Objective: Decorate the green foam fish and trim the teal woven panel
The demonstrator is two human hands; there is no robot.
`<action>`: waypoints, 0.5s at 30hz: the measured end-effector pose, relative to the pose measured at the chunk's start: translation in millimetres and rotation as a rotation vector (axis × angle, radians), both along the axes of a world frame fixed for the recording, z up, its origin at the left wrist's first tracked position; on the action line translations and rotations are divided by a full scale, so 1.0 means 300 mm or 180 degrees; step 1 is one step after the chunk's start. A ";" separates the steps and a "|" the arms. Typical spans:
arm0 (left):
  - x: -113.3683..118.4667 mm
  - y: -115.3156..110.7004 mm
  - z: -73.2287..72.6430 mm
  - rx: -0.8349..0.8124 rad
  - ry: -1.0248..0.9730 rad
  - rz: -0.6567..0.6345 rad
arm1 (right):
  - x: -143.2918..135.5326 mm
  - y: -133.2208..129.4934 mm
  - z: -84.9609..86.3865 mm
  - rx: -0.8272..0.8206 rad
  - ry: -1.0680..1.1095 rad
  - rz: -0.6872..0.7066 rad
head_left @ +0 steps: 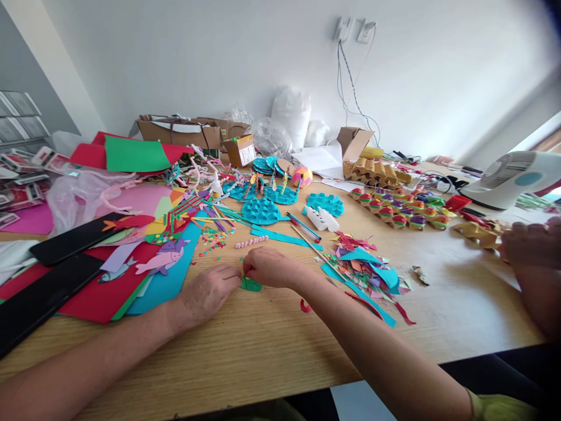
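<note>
A small green paper cut-out [251,285], perhaps a fish, lies on the wooden table between my two hands. My left hand [210,295] rests on the tabletop, its closed fingertips holding the left edge of this cut-out. Just above the same piece, my right hand [269,268] is bent down with thumb and fingers pinched together. Whatever it pinches is too small or hidden to make out. Behind my hands lies a pink twisted strip [251,241], with tiny coloured paper bits [217,238] to its left.
Paper fish [164,257] and coloured sheets lie left, beside black trays [56,292]. White glue bottles [322,220], pens [304,228] and a scrap pile [368,266] lie right of centre. Blue egg-carton pieces [260,210] stand behind. Another person's hand [532,245] is at far right.
</note>
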State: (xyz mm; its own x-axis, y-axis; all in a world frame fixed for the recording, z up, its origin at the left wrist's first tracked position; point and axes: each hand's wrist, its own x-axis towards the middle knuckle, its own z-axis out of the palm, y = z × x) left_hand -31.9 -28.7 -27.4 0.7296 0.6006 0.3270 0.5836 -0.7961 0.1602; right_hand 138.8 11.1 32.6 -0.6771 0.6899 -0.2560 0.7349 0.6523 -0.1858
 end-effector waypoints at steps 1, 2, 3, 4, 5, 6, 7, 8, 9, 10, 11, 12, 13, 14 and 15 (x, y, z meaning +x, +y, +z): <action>-0.001 0.000 0.000 -0.0017 0.0006 0.0007 | -0.002 0.000 -0.001 -0.0020 -0.0008 -0.0008; -0.002 -0.001 0.000 -0.0034 0.0005 0.0004 | -0.003 0.000 -0.001 -0.0032 -0.0014 -0.0015; -0.003 0.000 0.000 -0.0046 0.0000 -0.0001 | -0.004 0.000 -0.001 -0.0038 -0.0015 -0.0021; -0.004 0.000 -0.001 -0.0051 -0.0007 -0.0008 | -0.005 0.000 -0.001 -0.0037 -0.0010 -0.0029; -0.004 0.000 -0.001 -0.0054 -0.0015 -0.0009 | -0.005 0.000 0.000 -0.0032 -0.0004 -0.0038; -0.004 0.001 -0.002 -0.0053 -0.0021 -0.0012 | -0.004 0.000 0.001 -0.0025 0.0003 -0.0047; -0.004 0.001 -0.003 -0.0056 -0.0022 -0.0016 | -0.004 0.000 0.002 -0.0020 0.0010 -0.0052; -0.004 0.001 -0.004 -0.0058 -0.0028 -0.0017 | -0.003 0.000 0.003 -0.0021 0.0011 -0.0050; -0.004 0.001 -0.004 -0.0060 -0.0039 -0.0013 | -0.003 0.000 0.003 -0.0027 0.0006 -0.0043; -0.003 0.001 -0.004 -0.0070 -0.0044 -0.0012 | -0.003 0.000 0.002 -0.0032 0.0001 -0.0034; -0.002 0.001 -0.003 -0.0076 -0.0052 -0.0013 | -0.003 -0.001 0.001 -0.0037 -0.0005 -0.0028; -0.002 0.001 -0.002 -0.0077 -0.0060 -0.0014 | -0.004 -0.001 0.000 -0.0037 -0.0008 -0.0025; -0.001 0.001 -0.002 -0.0072 -0.0073 -0.0014 | -0.005 -0.002 -0.002 -0.0035 -0.0012 -0.0026; -0.001 0.000 -0.001 -0.0066 -0.0084 -0.0015 | -0.006 -0.003 -0.004 -0.0028 -0.0014 -0.0028; 0.000 0.000 -0.001 -0.0061 -0.0100 -0.0018 | -0.008 -0.004 -0.006 -0.0025 -0.0019 -0.0026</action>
State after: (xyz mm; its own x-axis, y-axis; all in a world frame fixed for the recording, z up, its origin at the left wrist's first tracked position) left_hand -31.9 -28.6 -27.6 0.7225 0.6029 0.3383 0.5736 -0.7960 0.1936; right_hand 136.4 9.9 30.9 -0.6699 0.6933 -0.2655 0.7413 0.6448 -0.1865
